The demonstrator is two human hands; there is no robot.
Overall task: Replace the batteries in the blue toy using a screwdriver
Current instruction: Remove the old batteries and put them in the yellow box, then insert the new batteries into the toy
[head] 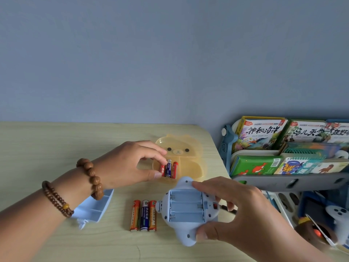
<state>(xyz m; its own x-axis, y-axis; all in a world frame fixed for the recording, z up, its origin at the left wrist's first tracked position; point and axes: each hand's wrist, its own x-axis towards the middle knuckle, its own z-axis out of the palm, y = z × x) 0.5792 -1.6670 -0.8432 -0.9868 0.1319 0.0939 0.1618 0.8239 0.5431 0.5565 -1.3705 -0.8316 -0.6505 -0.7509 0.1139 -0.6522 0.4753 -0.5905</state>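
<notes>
The blue toy [186, 209] lies face down near the table's front edge, its three-slot battery bay open and empty. My right hand [232, 214] grips its right side. Three batteries [143, 215] lie side by side just left of the toy. In the yellow bear-shaped tray [192, 167] behind it stand three more batteries [169, 168]. My left hand [130, 162] reaches into the tray, thumb and fingers pinching the leftmost red battery there. The blue battery cover [94, 208] rests on the table under my left wrist. No screwdriver is visible.
The wooden table [56, 148] ends at a rounded right corner. Beyond it stands a rack of picture books [283, 148], with toys [321, 229] lower right. A blue-grey wall fills the background.
</notes>
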